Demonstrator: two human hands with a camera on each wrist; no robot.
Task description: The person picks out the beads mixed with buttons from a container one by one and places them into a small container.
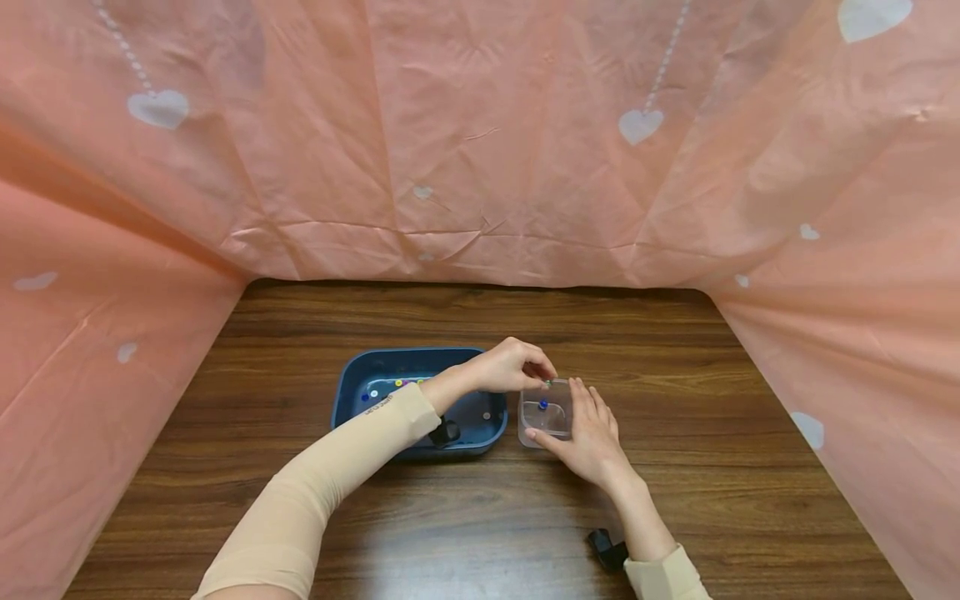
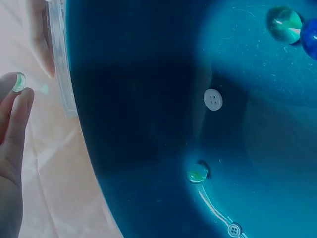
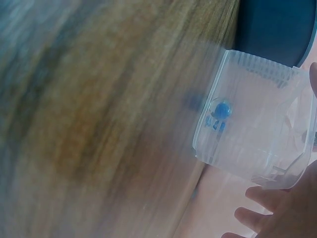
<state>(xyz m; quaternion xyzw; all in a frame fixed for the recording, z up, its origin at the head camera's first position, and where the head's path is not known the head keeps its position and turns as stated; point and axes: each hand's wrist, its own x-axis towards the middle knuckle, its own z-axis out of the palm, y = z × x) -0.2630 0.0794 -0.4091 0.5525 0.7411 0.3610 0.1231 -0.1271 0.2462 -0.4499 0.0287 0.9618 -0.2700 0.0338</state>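
My left hand [image 1: 512, 367] pinches a clear marble with green in it [image 2: 19, 82] between thumb and fingertips. It is above the far rim of a clear plastic container [image 1: 556, 422]. One blue marble [image 3: 222, 109] lies inside that container. My right hand [image 1: 595, 433] holds the container from the right, thumb on the near side and fingers along the far right side. To the left stands a blue basin [image 1: 347, 385], under my left forearm. A white button [image 2: 213, 99], a green marble [image 2: 197, 173] and a blue marble [image 2: 310, 38] lie in it.
Several coloured buttons and marbles lie in the basin's left part, partly hidden by the sleeve [image 1: 352, 454]. Wrist cameras [image 1: 607, 550] are strapped to both arms. Pink curtains [image 1: 480, 167] enclose the wooden table [image 1: 720, 467] at the back and sides.
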